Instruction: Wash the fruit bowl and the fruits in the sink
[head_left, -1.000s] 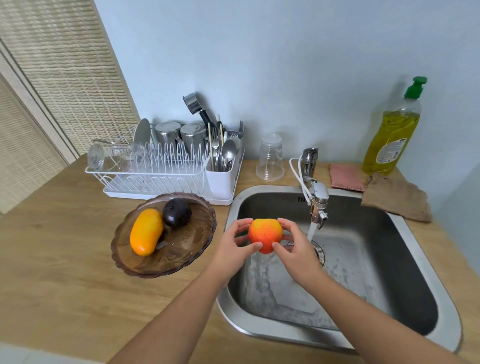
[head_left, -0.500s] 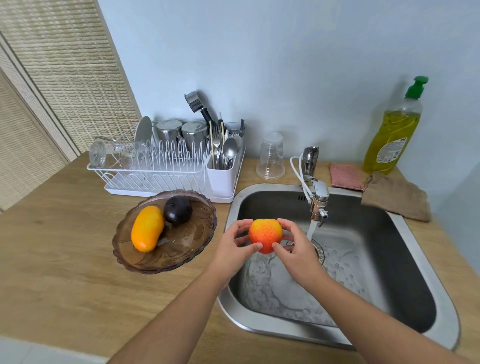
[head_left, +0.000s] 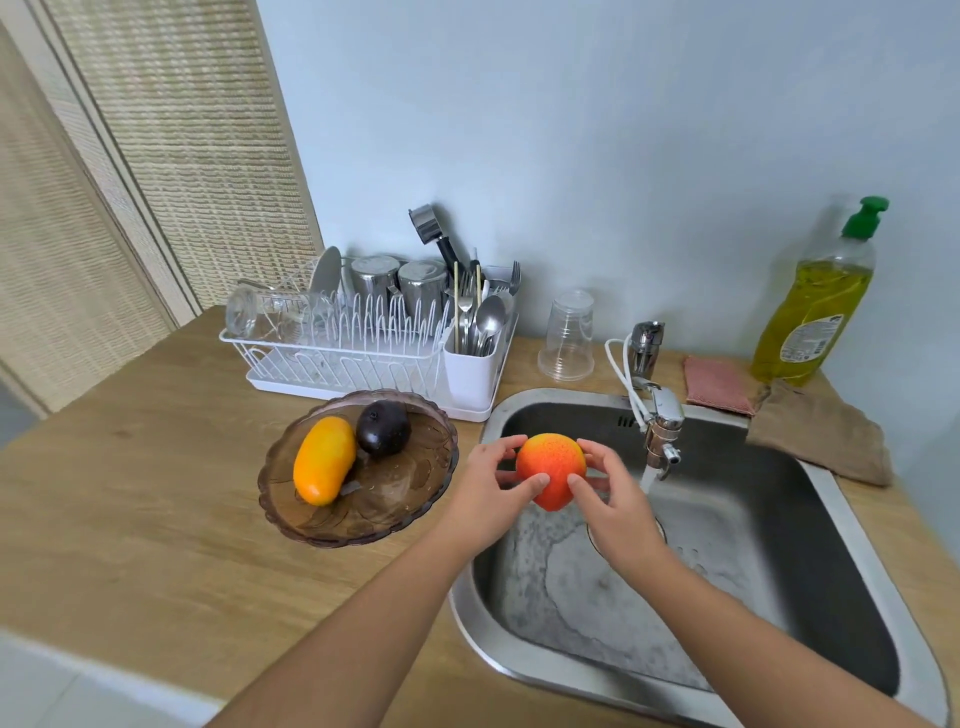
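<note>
A red-orange fruit is held over the left part of the steel sink, just left of the running tap. My left hand grips it from the left and my right hand grips it from the right, fingers curled round it. Water falls from the tap beside my right hand. On the counter to the left stands a brown glass fruit bowl. In it lie a yellow-orange mango and a dark purple round fruit.
A white dish rack with cups and cutlery stands behind the bowl. A clear plastic cup is by the tap. At the back right are a dish soap bottle, a pink sponge and a brown cloth.
Both hands keep their hold on the red-orange fruit over the sink. The view has shifted slightly; the fruit has turned a little in my fingers.
</note>
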